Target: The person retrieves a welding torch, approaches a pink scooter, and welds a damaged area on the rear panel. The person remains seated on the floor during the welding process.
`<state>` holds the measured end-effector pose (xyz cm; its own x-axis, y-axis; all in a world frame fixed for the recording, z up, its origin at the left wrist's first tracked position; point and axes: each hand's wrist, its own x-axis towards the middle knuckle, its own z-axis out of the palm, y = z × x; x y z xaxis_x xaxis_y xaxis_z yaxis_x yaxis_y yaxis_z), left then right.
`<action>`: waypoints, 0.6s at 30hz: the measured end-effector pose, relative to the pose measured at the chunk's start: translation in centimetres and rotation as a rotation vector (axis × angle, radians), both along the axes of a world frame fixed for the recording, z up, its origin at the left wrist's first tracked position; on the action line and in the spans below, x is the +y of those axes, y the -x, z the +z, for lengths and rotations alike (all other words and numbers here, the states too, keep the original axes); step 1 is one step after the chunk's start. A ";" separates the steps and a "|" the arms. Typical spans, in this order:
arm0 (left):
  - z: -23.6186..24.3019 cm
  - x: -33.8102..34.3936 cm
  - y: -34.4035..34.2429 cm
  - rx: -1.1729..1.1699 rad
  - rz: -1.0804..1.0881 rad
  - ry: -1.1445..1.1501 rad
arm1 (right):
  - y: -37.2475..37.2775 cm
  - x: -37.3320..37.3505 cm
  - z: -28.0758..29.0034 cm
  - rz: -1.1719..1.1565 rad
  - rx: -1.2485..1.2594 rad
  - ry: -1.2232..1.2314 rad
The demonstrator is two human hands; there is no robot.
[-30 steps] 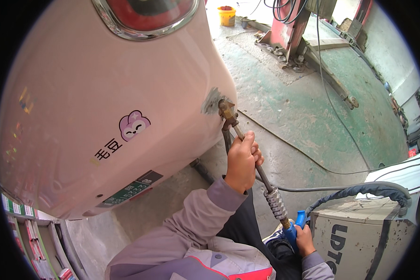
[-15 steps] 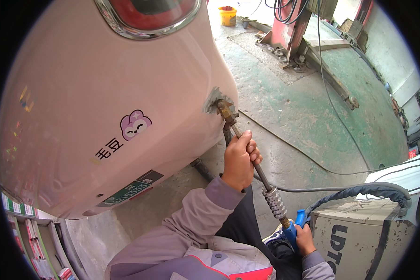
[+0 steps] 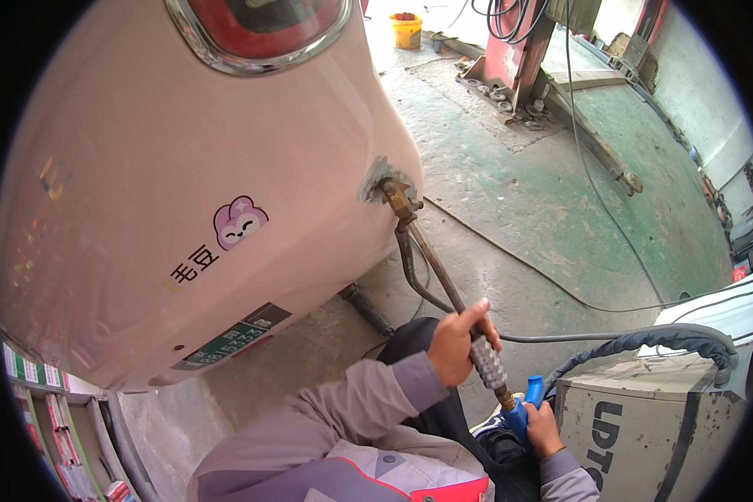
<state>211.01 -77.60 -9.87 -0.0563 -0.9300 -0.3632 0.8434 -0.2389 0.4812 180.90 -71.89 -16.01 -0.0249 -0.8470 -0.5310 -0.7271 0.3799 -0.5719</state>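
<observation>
The pale pink car [image 3: 251, 134] is serving as the reference. A metal rod [image 3: 435, 262] is sloping down and away from the car's right-hand corner, its brassy head [image 3: 400, 199] resting against a grey bare patch [image 3: 374, 177] there. The left hand [image 3: 460, 343], below and right of the car's corner, is wrapping around the rod at the upper end of a silver ribbed sleeve [image 3: 489, 363]; its fingers are curling together, the thumb extending. The right hand [image 3: 545, 429], farther from the car, is grasping a blue handle [image 3: 518, 420] at the rod's far end; its fingers are bending round the grip, though whether the fingertips are meeting cannot be told. A dark cable [image 3: 407, 264] is hanging from the head, beside the car. A worn off-white cabinet [image 3: 636, 418] is standing well right of the car.
</observation>
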 end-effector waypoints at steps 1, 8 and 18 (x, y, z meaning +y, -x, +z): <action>0.4 -0.9 -1.2 0.023 0.007 0.026 | 0.1 0.0 -0.1 0.015 0.004 0.010; 1.1 -2.0 -2.2 -0.451 0.077 0.053 | 1.6 0.0 -0.9 0.067 -0.011 0.052; 0.1 -0.3 1.2 -0.238 0.096 -0.055 | 0.1 -0.8 0.8 -0.016 -0.008 0.014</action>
<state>209.78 -77.93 -9.75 0.1246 -0.9055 -0.4056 0.7279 -0.1943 0.6576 180.80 -72.68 -15.25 -0.0342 -0.8537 -0.5197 -0.7164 0.3835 -0.5828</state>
